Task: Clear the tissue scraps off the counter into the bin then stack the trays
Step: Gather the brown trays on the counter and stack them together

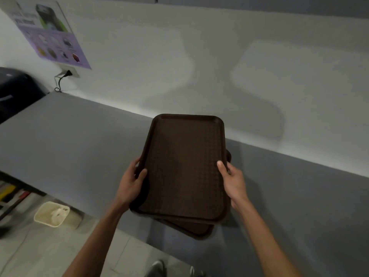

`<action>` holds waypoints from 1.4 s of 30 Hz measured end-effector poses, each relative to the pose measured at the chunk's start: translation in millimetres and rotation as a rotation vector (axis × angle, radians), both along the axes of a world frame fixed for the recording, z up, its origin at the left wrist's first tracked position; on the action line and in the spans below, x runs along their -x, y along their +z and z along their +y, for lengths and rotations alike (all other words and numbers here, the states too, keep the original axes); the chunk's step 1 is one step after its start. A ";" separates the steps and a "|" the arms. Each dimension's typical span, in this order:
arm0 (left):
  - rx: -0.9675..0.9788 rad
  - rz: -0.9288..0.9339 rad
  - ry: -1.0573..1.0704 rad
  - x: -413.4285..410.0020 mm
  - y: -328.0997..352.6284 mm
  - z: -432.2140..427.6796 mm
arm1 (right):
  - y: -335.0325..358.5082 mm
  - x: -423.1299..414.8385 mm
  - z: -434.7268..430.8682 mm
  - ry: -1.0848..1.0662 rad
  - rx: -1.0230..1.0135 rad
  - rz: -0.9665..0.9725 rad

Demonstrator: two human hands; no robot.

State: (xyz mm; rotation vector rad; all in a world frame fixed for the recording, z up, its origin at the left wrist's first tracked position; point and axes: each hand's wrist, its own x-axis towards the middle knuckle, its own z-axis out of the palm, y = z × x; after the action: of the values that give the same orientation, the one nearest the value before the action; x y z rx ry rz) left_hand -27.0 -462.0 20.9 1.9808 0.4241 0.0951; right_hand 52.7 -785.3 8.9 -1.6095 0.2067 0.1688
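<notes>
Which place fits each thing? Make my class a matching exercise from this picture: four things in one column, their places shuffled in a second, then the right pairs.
Things
1. top tray
2. lower tray
3. bin
4. poster

Places
A. on the floor, below the counter edge
B. on the wall, upper left
C. held at its long sides by the left hand and right hand
D. partly hidden, one corner showing at the near edge

Pairs: 1-C, 2-D, 3-A, 4-B

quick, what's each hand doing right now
Left hand: closed on the left edge of the top dark brown plastic tray.
Right hand: closed on the same tray's right edge.
</notes>
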 end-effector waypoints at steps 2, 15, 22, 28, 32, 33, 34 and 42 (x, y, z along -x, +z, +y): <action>-0.122 -0.033 0.021 -14.5 -16.9 8.1 | -3.2 3.6 9.5 -0.080 0.155 -0.039; -0.163 0.017 -0.170 -43.9 -103.0 53.1 | -82.8 76.2 57.2 -0.275 0.694 -0.015; -0.154 0.079 -0.261 -15.2 -125.3 39.8 | -117.4 125.9 62.3 -0.338 0.749 0.021; -0.189 0.079 -0.347 1.7 -136.3 47.9 | -126.4 146.2 61.8 -0.313 0.830 0.043; -0.226 0.044 -0.362 -13.6 -138.2 47.1 | -123.2 133.9 61.9 -0.284 0.927 0.077; -0.243 0.047 -0.360 -18.5 -138.5 45.8 | -123.0 128.1 61.4 -0.277 0.951 0.093; -0.262 0.053 -0.358 -23.4 -137.7 44.0 | -122.4 121.9 61.0 -0.273 0.970 0.114; -0.467 0.250 -0.374 -44.8 -128.4 27.7 | -123.1 94.9 65.3 -0.277 1.078 0.191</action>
State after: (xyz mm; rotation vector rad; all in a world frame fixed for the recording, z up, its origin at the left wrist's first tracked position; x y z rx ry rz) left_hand 17.8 -434.3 -107.5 2.5130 0.1906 -0.3197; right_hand -42.2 -720.0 -114.1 -2.6035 0.7571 -0.0242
